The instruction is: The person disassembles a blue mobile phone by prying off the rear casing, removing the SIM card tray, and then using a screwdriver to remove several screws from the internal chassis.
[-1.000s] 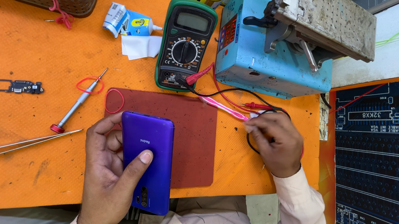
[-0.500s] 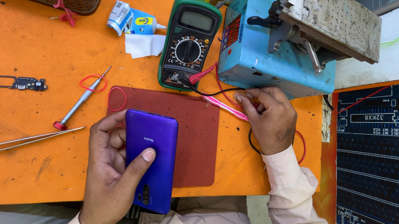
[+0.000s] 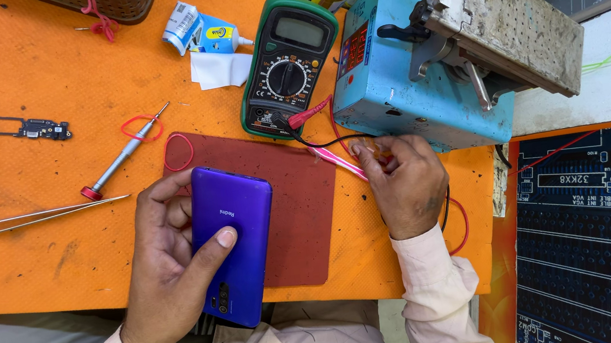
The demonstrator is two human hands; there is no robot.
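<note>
My left hand (image 3: 169, 268) grips a purple phone (image 3: 234, 240), back side up, over a dark red mat (image 3: 301, 196) on the orange table (image 3: 33, 254). Its thumb lies across the phone's back. My right hand (image 3: 406, 186) rests at the mat's right edge, below the blue machine (image 3: 413, 94). Its fingers are closed around a red and a black probe lead (image 3: 333, 144). These leads run up to the green multimeter (image 3: 287, 64). A pink-and-white probe (image 3: 339, 161) lies just left of the fingers.
A red-tipped screwdriver (image 3: 122, 155), long metal tweezers (image 3: 29, 220), a small circuit board (image 3: 28, 128), red rubber bands (image 3: 177, 151), a glue tube (image 3: 213, 38) and a white tissue (image 3: 217, 69) lie on the table. A dark printed board (image 3: 605, 234) sits at the right.
My right hand has moved up and left toward the blue machine, gathering the probe leads. My left hand and the phone have stayed in place.
</note>
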